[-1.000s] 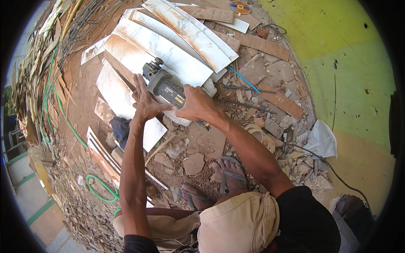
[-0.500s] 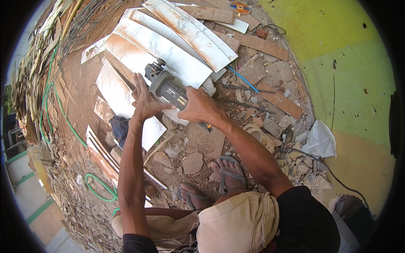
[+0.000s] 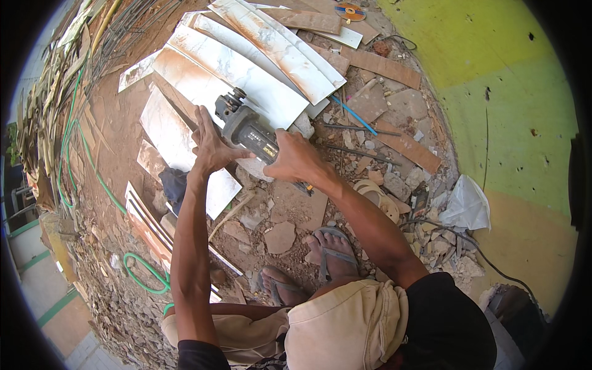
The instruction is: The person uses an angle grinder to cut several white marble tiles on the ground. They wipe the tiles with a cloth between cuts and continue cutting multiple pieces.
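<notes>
My right hand [image 3: 297, 155] is wrapped around the rear body of a dark grey angle grinder [image 3: 248, 132], held above the debris with its head tilted up and left. No disc can be made out on the head. To the left of the tool, my left hand [image 3: 213, 143] is open, its fingers stretched upward and its thumb reaching toward the grinder's body; whether the thumb touches it I cannot tell. White marbled tile strips [image 3: 240, 71], stained with brown dirt, lie beyond and beneath the grinder. A dark cloth [image 3: 173, 187] rests beside my left forearm.
Broken rubble surrounds my sandalled feet [image 3: 338, 254]. A yellow-green wall [image 3: 493, 92] rises at right, near a white plastic bag [image 3: 467, 205] and a black cable [image 3: 493, 253]. A green hose [image 3: 147, 288] and a wood pile [image 3: 49, 123] are at left. A round disc [image 3: 349, 12] lies far off.
The grinder has shifted slightly to the right and turned a little in my right hand. My left hand stays nearly in place.
</notes>
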Available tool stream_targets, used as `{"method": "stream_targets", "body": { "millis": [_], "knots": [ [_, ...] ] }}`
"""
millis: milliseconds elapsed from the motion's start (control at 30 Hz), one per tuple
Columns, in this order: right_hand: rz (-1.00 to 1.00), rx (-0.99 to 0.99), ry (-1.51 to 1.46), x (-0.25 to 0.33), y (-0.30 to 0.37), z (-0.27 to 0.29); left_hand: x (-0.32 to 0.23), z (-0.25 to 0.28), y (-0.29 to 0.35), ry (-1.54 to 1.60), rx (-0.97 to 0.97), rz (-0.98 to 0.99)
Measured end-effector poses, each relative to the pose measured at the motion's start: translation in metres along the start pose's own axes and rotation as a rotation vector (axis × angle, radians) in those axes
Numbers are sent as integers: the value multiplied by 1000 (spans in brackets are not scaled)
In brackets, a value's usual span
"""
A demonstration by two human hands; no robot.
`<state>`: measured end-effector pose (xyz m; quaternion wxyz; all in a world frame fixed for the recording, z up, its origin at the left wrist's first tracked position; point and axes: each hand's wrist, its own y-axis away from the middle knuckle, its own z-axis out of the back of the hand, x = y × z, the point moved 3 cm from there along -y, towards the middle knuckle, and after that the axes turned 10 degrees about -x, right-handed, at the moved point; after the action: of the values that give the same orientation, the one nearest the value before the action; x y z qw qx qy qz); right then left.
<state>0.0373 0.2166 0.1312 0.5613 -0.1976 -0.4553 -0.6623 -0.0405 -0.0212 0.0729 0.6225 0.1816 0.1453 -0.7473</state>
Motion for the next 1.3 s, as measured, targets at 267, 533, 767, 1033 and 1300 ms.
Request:
{"method": "stream_targets", "body": {
  "millis": [267,533,767,1033,1300],
  "knots": [
    [13,-7,-18,-4,6,2,1,-1,-1,-31,9,-5],
    [7,-4,-9,-7,13,5,-1,0,0,-22,19,-5],
    [-9,33,-29,-2,21,15,-2,0,-1,-30,25,-6],
    [-29,45,-11,-11,24,9,3,-2,-1,-25,12,-20],
    [-33,66,32,-16,29,8,2,-2,-1,-31,13,-22]
  ]
}}
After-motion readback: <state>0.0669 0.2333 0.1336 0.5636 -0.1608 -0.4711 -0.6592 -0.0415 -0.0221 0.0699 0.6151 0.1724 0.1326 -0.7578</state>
